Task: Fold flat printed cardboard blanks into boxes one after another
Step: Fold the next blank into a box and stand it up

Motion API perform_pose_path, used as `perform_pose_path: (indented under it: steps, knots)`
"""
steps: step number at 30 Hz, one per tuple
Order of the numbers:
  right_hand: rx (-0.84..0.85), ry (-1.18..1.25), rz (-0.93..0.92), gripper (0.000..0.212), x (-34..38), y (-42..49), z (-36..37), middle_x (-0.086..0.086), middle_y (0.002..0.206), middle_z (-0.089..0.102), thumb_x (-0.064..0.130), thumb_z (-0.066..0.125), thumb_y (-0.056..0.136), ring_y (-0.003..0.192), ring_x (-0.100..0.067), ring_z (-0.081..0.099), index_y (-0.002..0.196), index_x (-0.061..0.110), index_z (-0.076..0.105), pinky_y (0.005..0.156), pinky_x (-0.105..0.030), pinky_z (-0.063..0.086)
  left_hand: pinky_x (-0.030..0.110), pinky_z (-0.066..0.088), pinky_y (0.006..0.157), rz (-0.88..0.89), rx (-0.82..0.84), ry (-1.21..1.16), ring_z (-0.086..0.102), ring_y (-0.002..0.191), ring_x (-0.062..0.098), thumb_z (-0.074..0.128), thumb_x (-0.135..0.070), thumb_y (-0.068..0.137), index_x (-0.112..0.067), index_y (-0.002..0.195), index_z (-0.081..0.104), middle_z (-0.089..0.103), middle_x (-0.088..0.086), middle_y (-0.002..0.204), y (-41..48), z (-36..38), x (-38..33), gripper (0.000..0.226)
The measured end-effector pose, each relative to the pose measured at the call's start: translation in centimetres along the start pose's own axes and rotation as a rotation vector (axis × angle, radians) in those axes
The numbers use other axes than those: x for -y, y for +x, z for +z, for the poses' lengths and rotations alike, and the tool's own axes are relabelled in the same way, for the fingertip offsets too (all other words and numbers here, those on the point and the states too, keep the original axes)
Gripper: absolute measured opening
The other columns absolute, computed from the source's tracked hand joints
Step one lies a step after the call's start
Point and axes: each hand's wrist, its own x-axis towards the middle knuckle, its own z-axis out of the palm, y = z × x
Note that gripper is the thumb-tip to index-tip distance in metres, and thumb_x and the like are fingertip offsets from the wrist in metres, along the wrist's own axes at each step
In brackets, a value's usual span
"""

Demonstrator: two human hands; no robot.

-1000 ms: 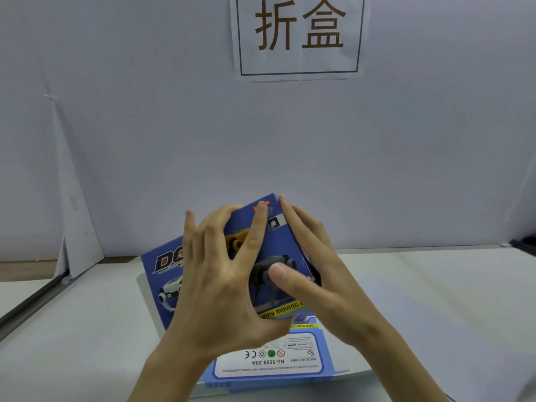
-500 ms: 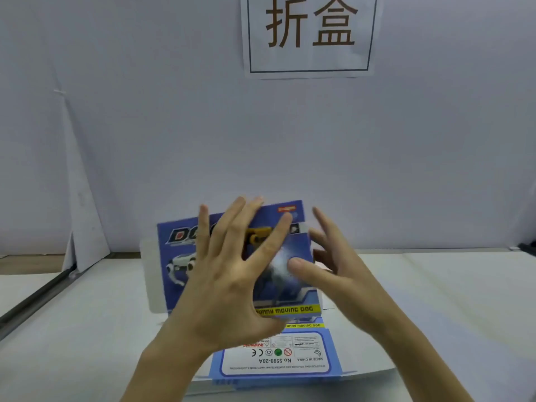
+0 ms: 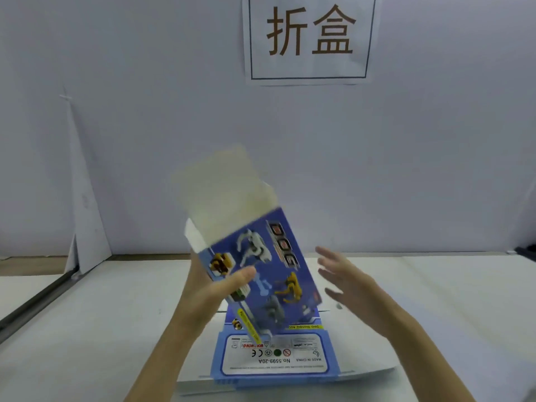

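Cardboard, thin and light: the box (image 3: 262,258) would crush easily, so my left hand (image 3: 216,293) pinches its side edge; my right hand (image 3: 349,281) hovers spread, empty.

White table (image 3: 101,329) across lower half of frame. Lower centre: flat printed blank (image 3: 275,364) lying on it, blue border, white label panel, print upside down, plain white flaps sticking out left and right at near edge. Single sheet or stack, cannot tell. Far right edge: dark item (image 3: 526,253), cut off by frame. Left: grey strip (image 3: 34,303) running diagonally along table side.
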Motion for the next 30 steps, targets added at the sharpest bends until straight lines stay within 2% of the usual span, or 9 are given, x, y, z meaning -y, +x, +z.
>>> perform_pose_path:
  steps: [4, 11, 14, 18, 21, 24, 26, 28, 30]
  knots:
    - [-0.177, 0.066, -0.139, 0.059, 1.0, 0.3, -0.9, 0.004, 0.131, 0.06, 0.054, 0.053, 0.072, 0.122, -0.014, 0.055, 0.128, 0.034, 0.051, 0.106, -0.04, 0.041, 0.02, 0.055, 0.072, -0.062, 0.172, 0.127, 0.066, 0.102, 0.012, 0.087, -0.027, 0.057, -0.029, 0.137, 0.036, 0.066, -0.017, 0.106, -0.8, 1.1, 1.7, 0.094]
    - [-0.075, -0.001, -0.127, 0.064, 4.2, 2.5, 1.7, -0.004, 0.131, 0.06, 0.046, 0.06, 0.082, 0.112, -0.023, 0.06, 0.138, 0.022, 0.044, 0.095, -0.039, 0.049, 0.02, 0.056, 0.076, -0.075, 0.226, 0.185, 0.064, 0.105, 0.004, 0.082, -0.031, 0.064, -0.027, 0.143, 0.033, 0.064, -0.022, 0.115, -0.3, 1.1, 2.3, 0.093]
    - [-0.063, 0.26, -0.067, 0.042, 4.4, 3.2, 1.3, -0.009, 0.114, 0.063, 0.027, 0.045, 0.092, 0.09, -0.021, 0.06, 0.132, 0.018, 0.05, 0.075, -0.033, 0.047, 0.019, 0.055, 0.077, -0.075, 0.212, 0.198, 0.063, 0.104, 0.001, 0.08, -0.032, 0.064, -0.029, 0.143, 0.032, 0.064, -0.026, 0.113, -0.3, 1.4, 2.5, 0.093]
    - [-0.026, 0.606, 0.101, 0.039, 2.7, 2.7, 1.1, -0.008, 0.082, 0.058, 0.028, 0.049, 0.074, 0.073, -0.02, 0.053, 0.107, 0.01, 0.056, 0.066, -0.031, 0.041, 0.016, 0.054, 0.074, -0.069, 0.193, 0.177, 0.063, 0.104, 0.0, 0.08, -0.031, 0.065, -0.026, 0.143, 0.032, 0.064, -0.026, 0.112, -0.3, 1.3, 2.9, 0.092]
    - [0.039, 0.693, 0.206, 0.051, 1.0, 2.0, 1.7, -0.017, 0.104, 0.063, 0.031, 0.051, 0.08, 0.089, -0.03, 0.06, 0.124, 0.007, 0.057, 0.078, -0.038, 0.048, 0.016, 0.054, 0.067, -0.055, 0.198, 0.167, 0.063, 0.103, -0.001, 0.082, -0.028, 0.069, -0.021, 0.144, 0.032, 0.065, -0.026, 0.111, -0.4, 1.5, 3.0, 0.09]
    - [0.075, 0.491, 0.262, 0.054, 1.1, 1.6, 2.1, -0.015, 0.115, 0.065, 0.045, 0.049, 0.086, 0.1, -0.029, 0.066, 0.132, 0.017, 0.054, 0.075, -0.041, 0.056, 0.01, 0.052, 0.065, -0.039, 0.171, 0.158, 0.062, 0.1, -0.006, 0.081, -0.025, 0.07, -0.015, 0.143, 0.034, 0.064, -0.031, 0.108, -0.5, 1.7, 3.2, 0.087]
    - [-0.068, 0.355, 0.196, 0.06, 1.1, 1.7, 1.9, -0.012, 0.146, 0.044, 0.045, 0.052, 0.091, 0.131, -0.027, 0.046, 0.145, 0.024, 0.037, 0.094, -0.043, 0.047, 0.011, 0.052, 0.066, -0.041, 0.167, 0.171, 0.062, 0.1, -0.008, 0.082, -0.029, 0.067, -0.017, 0.143, 0.033, 0.064, -0.032, 0.107, -0.4, 1.7, 3.1, 0.09]
    - [-0.284, 0.099, -0.116, 0.06, 1.4, 1.3, 1.7, 0.004, 0.158, 0.024, 0.039, 0.05, 0.096, 0.143, -0.013, 0.026, 0.149, 0.032, 0.024, 0.106, -0.031, 0.034, 0.017, 0.056, 0.072, -0.054, 0.181, 0.206, 0.062, 0.103, -0.004, 0.086, -0.036, 0.064, -0.026, 0.146, 0.029, 0.064, -0.027, 0.11, -0.2, 1.4, 2.6, 0.1]
    - [-0.323, -0.173, -0.422, 0.043, 1.5, 0.7, 1.6, 0.017, 0.149, 0.037, 0.042, 0.047, 0.097, 0.138, 0.0, 0.033, 0.139, 0.041, 0.037, 0.109, -0.027, 0.036, 0.02, 0.054, 0.083, -0.072, 0.189, 0.233, 0.059, 0.112, 0.003, 0.086, -0.046, 0.058, -0.034, 0.149, 0.02, 0.058, -0.023, 0.124, -0.4, 1.2, 1.9, 0.113]
